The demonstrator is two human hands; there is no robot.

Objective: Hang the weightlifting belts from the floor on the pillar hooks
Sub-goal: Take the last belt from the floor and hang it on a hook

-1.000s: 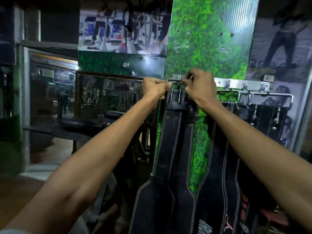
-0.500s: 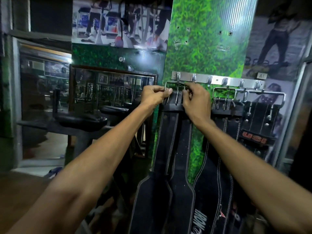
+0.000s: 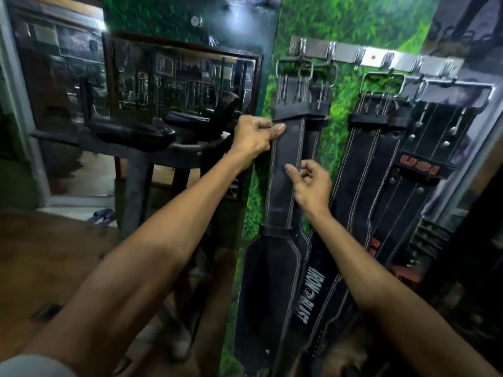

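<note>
A steel hook rail (image 3: 373, 59) is fixed across the green grass-print pillar (image 3: 343, 20). Several black leather weightlifting belts hang from it by their buckles. The leftmost belt (image 3: 288, 148) hangs from the first hooks. My left hand (image 3: 254, 134) grips its left edge just below the keeper loop. My right hand (image 3: 313, 183) is lower down, thumb across the strap's front and fingers curled at its right edge. Behind it hangs a belt with white "Iron Blast" lettering (image 3: 310, 297). Further right hang another stitched belt (image 3: 362, 164) and one with a red "USI" label (image 3: 419, 167).
A framed mirror (image 3: 179, 77) is on the wall left of the pillar. A padded black gym bench (image 3: 130, 131) on a metal frame stands in front of it. Blue sandals (image 3: 102, 214) lie on the brown floor. Dark equipment crowds the right edge.
Both hands have come down from the buckle at the hooks to the strap of the leftmost belt, which now hangs by its buckle. The view has tilted downward and moved closer.
</note>
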